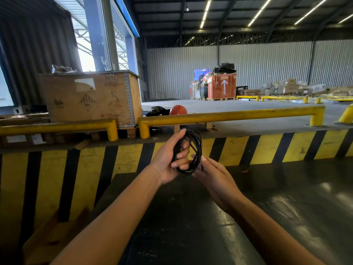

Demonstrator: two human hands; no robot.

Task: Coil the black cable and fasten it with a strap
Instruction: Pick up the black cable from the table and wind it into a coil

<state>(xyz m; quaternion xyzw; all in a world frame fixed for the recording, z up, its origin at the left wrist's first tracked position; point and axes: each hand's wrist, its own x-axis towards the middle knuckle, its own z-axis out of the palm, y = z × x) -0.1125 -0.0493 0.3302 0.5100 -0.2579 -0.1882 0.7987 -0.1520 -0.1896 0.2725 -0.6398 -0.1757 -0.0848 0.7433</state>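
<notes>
The black cable (196,148) is wound into a small round coil of several loops, held upright in the air in front of me. My left hand (170,159) grips the coil's left side, with the thumb through the loop and the fingers wrapped around the strands. My right hand (212,173) sits just below and to the right, fingers stretched out and touching the coil's lower edge. A short black end (202,167) sticks out by the right fingers; I cannot tell whether it is the cable's tip or a strap.
A dark glossy tabletop (286,197) lies under my arms. Ahead runs a yellow and black striped dock edge (267,148) with yellow guard rails (229,115). A large wooden crate (91,98) stands at the left, a red round object (178,110) behind the rail.
</notes>
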